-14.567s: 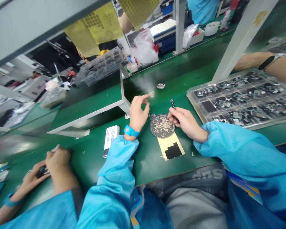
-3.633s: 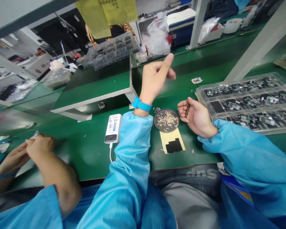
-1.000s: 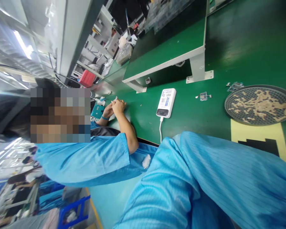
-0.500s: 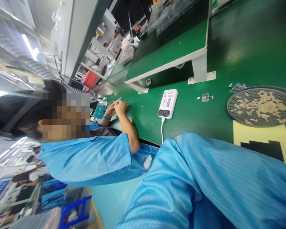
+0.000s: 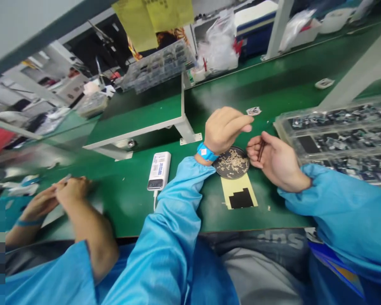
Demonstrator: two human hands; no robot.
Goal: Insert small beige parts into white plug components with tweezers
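Observation:
My left hand [image 5: 227, 128], with a blue wristband [image 5: 207, 152], hovers above the far left edge of a round dark tray [image 5: 231, 173] of small beige pieces. Its fingers point right and are pressed together near a small component [image 5: 253, 111]; anything between them is too small to make out. To the right of the tray, my right hand [image 5: 274, 159] has its fingers curled around a thin dark tool [image 5: 261, 151]. Under the tray's near side lies a yellow sheet [image 5: 227, 191] with a black patch.
A white power bank [image 5: 159, 170] with a cable lies left of my left forearm. Behind it stands a green raised shelf [image 5: 139, 116]. Clear compartment trays [image 5: 285, 127] hold parts at the right. A co-worker's hands [image 5: 63, 190] are at the far left.
The view has swung right and levelled. Both my hands now show near the round tray, and the compartment trays at the right have come into view.

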